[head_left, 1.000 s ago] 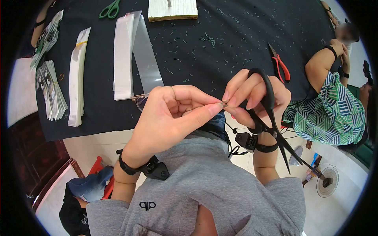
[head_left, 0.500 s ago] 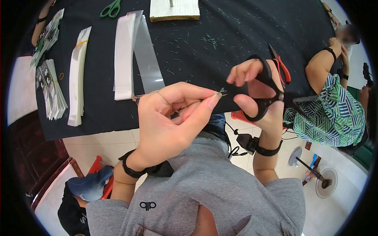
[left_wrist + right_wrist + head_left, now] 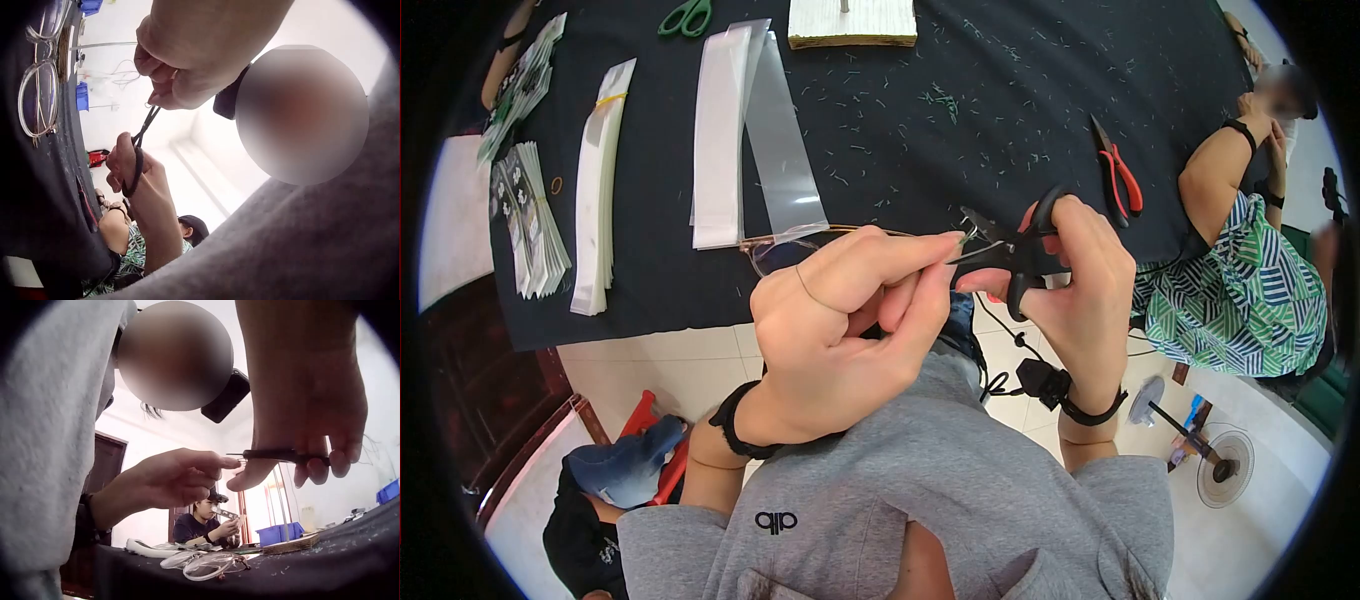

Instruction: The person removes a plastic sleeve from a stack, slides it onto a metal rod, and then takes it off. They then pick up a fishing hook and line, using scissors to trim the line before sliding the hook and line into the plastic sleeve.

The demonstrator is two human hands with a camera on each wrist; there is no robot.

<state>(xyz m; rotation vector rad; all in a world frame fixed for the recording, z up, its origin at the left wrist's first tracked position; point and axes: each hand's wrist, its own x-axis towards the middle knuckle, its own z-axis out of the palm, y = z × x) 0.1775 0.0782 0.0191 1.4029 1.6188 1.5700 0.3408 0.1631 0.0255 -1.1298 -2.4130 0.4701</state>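
Observation:
My left hand (image 3: pixel 835 325) pinches a tiny piece with thin greenish strands (image 3: pixel 967 238) between thumb and forefinger. The piece is mostly hidden by the fingertips. Black scissors (image 3: pixel 1022 258) are in my right hand (image 3: pixel 1092 268), with thumb and fingers through the handle loops. Their blades point left and stand parted around the strands, right at the left fingertips. In the left wrist view, the scissors (image 3: pixel 143 128) reach up to a small loop (image 3: pixel 148 105) under the left fingers. From the right wrist, the scissors (image 3: pixel 275 455) lie level beside the left thumb and finger.
On the black cloth (image 3: pixel 880 130) lie eyeglasses (image 3: pixel 765 258), clear plastic sleeves (image 3: pixel 720 140), a banded white bundle (image 3: pixel 600 190), printed cards (image 3: pixel 530 220), green scissors (image 3: pixel 687 17), red-handled pliers (image 3: pixel 1118 180), a wooden block (image 3: pixel 852 25) and scattered green clippings (image 3: pixel 943 100). Another person sits at right.
My right hand first let go of the piece and drew back to the right, swinging the scissors round. It then came back left, bringing the blades to the strands. My left hand kept its pinch.

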